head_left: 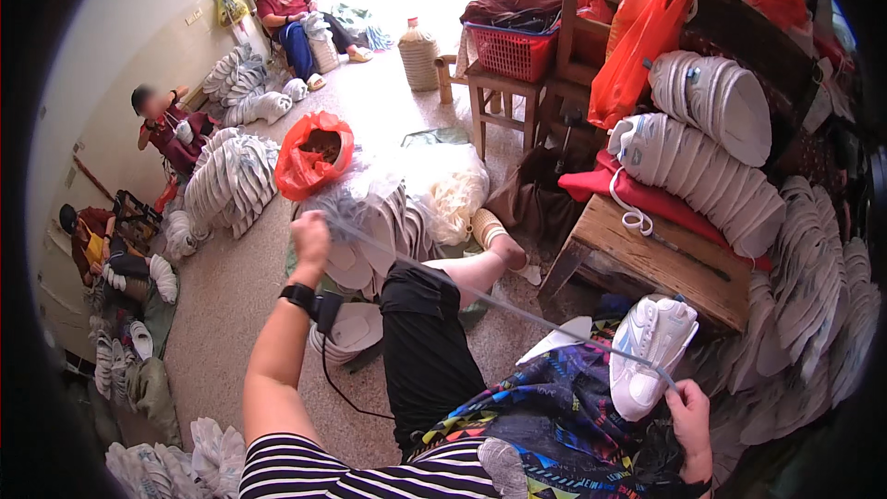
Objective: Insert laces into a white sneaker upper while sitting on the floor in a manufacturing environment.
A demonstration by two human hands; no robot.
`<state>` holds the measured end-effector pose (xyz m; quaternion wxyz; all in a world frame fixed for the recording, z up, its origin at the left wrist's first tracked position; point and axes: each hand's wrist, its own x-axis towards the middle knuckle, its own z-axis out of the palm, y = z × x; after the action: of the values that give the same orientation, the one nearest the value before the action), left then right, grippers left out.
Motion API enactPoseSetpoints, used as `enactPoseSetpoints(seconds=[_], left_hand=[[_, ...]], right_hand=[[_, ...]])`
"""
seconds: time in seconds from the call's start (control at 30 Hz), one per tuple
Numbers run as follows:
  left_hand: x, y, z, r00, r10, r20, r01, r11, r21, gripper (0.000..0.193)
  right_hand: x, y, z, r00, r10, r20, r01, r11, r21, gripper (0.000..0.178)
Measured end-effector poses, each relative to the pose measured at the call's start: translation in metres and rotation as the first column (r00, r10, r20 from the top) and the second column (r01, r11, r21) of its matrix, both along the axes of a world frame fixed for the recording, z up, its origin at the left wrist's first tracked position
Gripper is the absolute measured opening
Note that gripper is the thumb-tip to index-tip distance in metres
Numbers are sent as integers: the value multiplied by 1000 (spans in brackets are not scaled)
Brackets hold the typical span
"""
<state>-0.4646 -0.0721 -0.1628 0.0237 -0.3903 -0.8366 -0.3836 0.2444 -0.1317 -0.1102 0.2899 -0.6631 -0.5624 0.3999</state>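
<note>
A long, thin, pale grey strip (554, 324) runs taut between my two hands, crossing over my lap. My left hand (310, 238) is raised and stretched forward, its fingers closed on one end. Low at the right, my right hand (690, 416) pinches the other end, close to the toe of a white sneaker (651, 356). The sneaker lies on the patterned dark cloth (554, 407) over my lap, its laces and pale blue side mark showing; the strip passes across it. A black band (298, 296) and a small black box with a cable are on my left wrist.
A wooden bench (647, 263) at the right bears stacked white shoe uppers (702, 180). An open red plastic bag (314, 155) sits beyond my left hand, near more stacked uppers (231, 180). A red basket (514, 52) rests on a stool. Three people sit along the left wall.
</note>
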Motion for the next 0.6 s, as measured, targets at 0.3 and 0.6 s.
enactPoseSetpoints(seconds=[0.3, 0.6], left_hand=[[-114, -32, -86, -105, -249, 963, -851, 524, 43, 8], [-36, -26, -47, -78, -108, 991, -637, 770, 34, 21]], right_hand=[[122, -34, -68, 894, -83, 439, 223, 934, -278, 11], [332, -58, -115, 114, -496, -861, 167, 864, -476, 32]])
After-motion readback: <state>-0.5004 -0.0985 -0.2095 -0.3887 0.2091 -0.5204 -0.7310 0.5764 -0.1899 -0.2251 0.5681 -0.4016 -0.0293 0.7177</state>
